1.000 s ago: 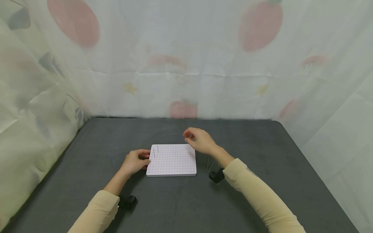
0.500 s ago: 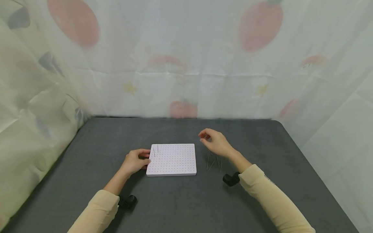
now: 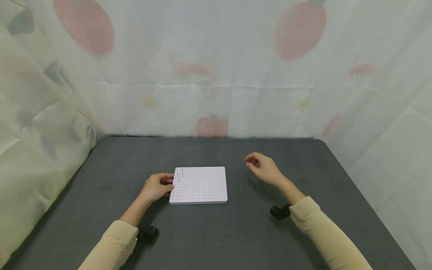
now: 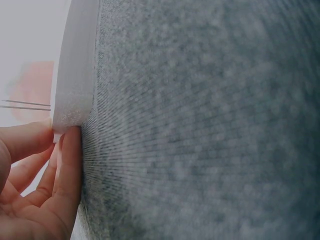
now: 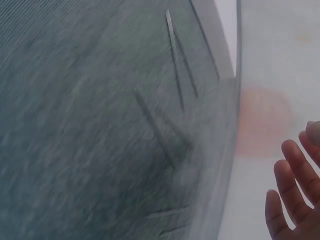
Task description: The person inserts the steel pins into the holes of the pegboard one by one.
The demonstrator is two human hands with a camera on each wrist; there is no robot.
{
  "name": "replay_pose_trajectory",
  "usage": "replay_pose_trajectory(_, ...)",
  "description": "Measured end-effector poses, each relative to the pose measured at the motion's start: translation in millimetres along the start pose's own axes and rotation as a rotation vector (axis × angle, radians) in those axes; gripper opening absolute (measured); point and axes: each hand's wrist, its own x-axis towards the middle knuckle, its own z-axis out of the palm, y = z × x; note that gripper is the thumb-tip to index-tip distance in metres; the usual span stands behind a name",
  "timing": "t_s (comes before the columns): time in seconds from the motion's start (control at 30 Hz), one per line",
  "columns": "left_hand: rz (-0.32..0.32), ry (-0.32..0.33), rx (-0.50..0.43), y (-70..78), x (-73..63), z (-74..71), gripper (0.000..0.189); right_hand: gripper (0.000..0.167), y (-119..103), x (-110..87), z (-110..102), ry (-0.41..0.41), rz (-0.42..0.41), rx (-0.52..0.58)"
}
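A white board with rows of small holes (image 3: 202, 187) lies flat on the dark table. Two thin metal pins (image 3: 178, 177) stand upright near its far left corner; they also show in the left wrist view. My left hand (image 3: 153, 188) pinches the board's left edge, thumb at the top edge and fingers against the side. Right of the board, several loose metal pins (image 3: 251, 186) lie scattered. Above their far end hovers my right hand (image 3: 264, 168), fingers loosely bent and spread, with nothing visible between them. In the right wrist view, its fingers (image 5: 289, 182) are apart from the pins.
The dark grey table (image 3: 202, 236) extends around the board and ends at a pale curtain (image 3: 249, 112) along the back. More curtain hangs at the left and right sides. A black wrist camera (image 3: 281, 212) sits on the right wrist, another (image 3: 148, 234) on the left.
My right hand has moved right and slightly nearer, from above the board's far right corner to over the loose pins. The left hand and the board have stayed put.
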Motion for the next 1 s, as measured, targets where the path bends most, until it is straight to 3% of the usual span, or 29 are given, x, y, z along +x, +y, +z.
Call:
replay_pose_trajectory(0.3,0.002,0.003,-0.005,0.6,-0.7,0.4,0.044,0.023,23.5,-14.9,-5.9,0.04,0.039,-0.023)
replay_pose_trajectory(0.73,0.001,0.004,-0.004,-1.3,-0.3,1.3,0.044,0.021,47.7,-30.1,-10.1,0.05,0.158,-0.053)
replay_pose_trajectory(1.0,0.0,0.003,-0.001,-0.9,-0.1,1.3,0.045,0.018,58.9,-34.4,-11.5,-0.007,0.209,-0.084)
